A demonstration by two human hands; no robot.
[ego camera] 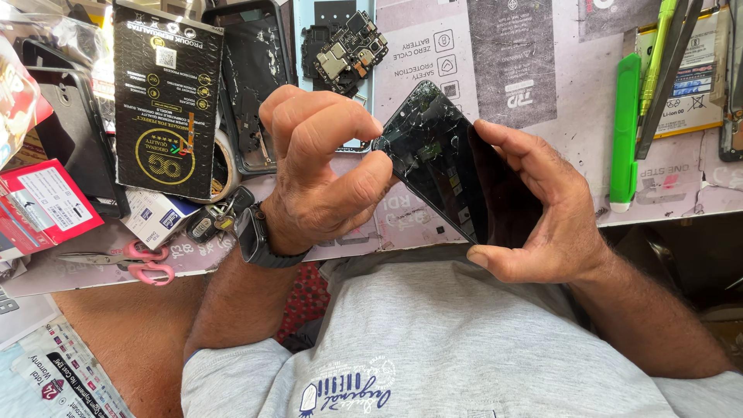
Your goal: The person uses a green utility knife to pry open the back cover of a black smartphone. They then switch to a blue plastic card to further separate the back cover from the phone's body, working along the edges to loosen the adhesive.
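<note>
One cracked phone screen panel (453, 174), held above the tabletop (573, 155): cradled in the right hand (542, 209), corner pinched by the left hand (325, 170). Judged thin, brittle; best held by the edges.

Person seen from above. The torso is wearing a grey short-sleeved shirt (480, 340) that is showing a dark blue printed emblem (344, 391) with script lettering near the lower edge. The left wrist is carrying a black watch (255, 236) with a rectangular case and a dark strap. Both forearms are showing bare below the sleeves; the fingers are wearing no rings.
</note>
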